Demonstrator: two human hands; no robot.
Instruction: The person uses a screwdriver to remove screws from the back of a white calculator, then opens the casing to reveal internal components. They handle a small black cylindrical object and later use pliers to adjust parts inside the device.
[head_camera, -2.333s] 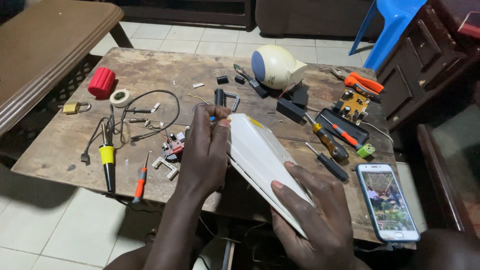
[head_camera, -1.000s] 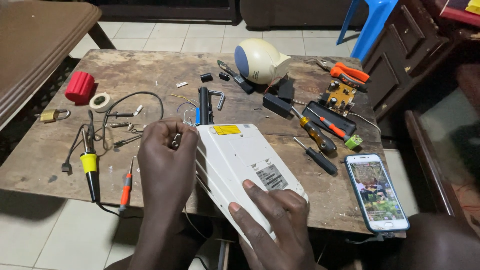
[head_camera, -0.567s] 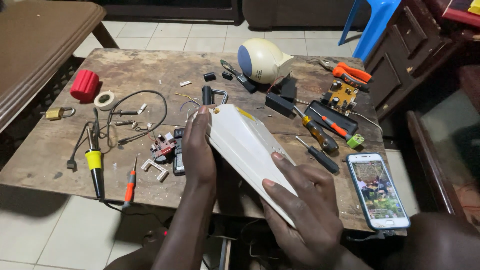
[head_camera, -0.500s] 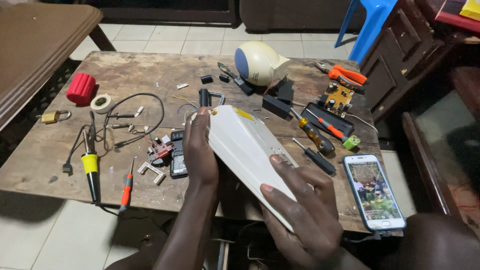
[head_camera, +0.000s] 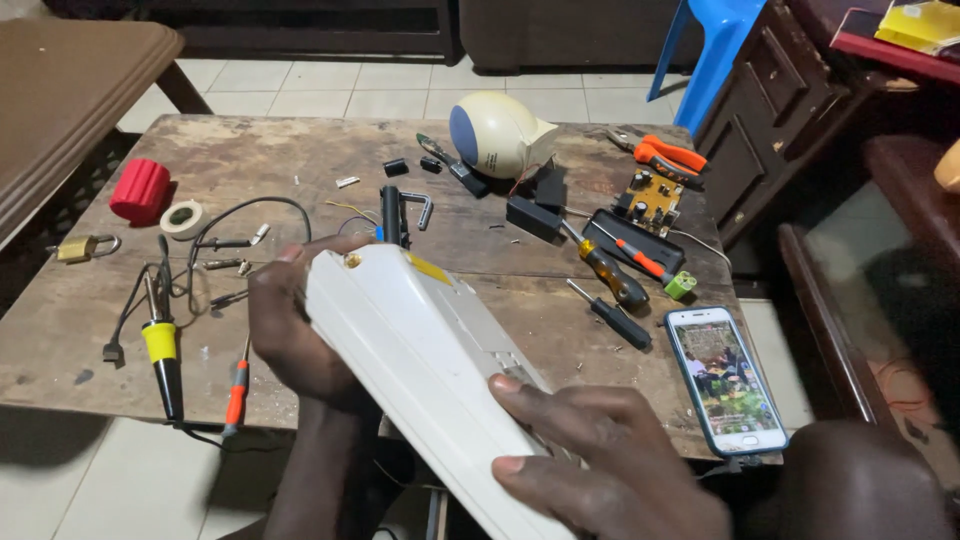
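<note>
Hands grip a long white plastic casing (head_camera: 430, 370) in the lower middle of the head view; it runs slantwise from the centre of the frame down toward the bottom edge, its narrow far end raised and tilted over the wooden table (head_camera: 520, 290); its broad face is smooth and off-white, with a small round hole near the far end, a strip of yellow label along its upper edge and a shallow moulded step partway down; the left hand (head_camera: 295, 335) is curled round the far end from the left side, fingers wrapped behind it; the right hand (head_camera: 600, 465) is closed on the near end at lower right, thumb and fingers pressed flat over the face.

Left of the casing lie a soldering iron with a yellow collar (head_camera: 160, 345) and a small orange-handled screwdriver (head_camera: 236, 385), both close to the table's near edge; further up the left stand a red cylinder (head_camera: 140, 190), a roll of tape (head_camera: 182, 218) and a padlock (head_camera: 80, 247); right of the casing a black screwdriver (head_camera: 610, 315) lies near, and a smartphone with a lit screen (head_camera: 727, 378) sits at the table's near right corner; a cream dome-shaped lamp housing (head_camera: 497, 133) rests at upper centre; bare tabletop shows between the casing and the black screwdriver, and tiled floor (head_camera: 90, 480) lies open at lower left.
</note>
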